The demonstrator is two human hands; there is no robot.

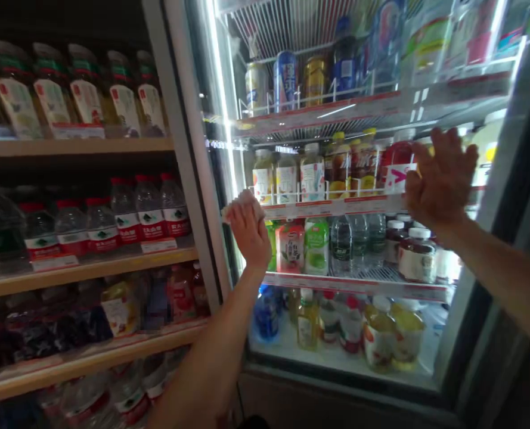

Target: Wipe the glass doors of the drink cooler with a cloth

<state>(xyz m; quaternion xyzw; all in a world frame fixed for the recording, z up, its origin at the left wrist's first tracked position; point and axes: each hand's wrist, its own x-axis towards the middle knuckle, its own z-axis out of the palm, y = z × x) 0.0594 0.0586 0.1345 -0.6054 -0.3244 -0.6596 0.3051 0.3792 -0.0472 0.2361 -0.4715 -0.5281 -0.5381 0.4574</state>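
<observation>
My left hand (250,235) presses a pale, crumpled cloth (243,204) against the glass front of a lit drinks fridge, near its left edge. The cloth lies under the fingers and partly sticks out around them. On the right, my right hand (441,176) is raised with fingers spread and nothing in it. It covers part of the middle shelf, beside a red bottle (397,158). Whether its palm touches the glass I cannot tell. Behind the left hand stand a pinkish-red drink bottle (290,245) and a green one (317,244).
Fridge shelves hold cans, bottles and jars (417,255). A metal frame (188,149) separates the fridge from wooden shelves (86,280) on the left, stocked with red-capped water bottles (151,208) and label-wrapped juice bottles (88,89). A dark frame (510,250) borders the right side.
</observation>
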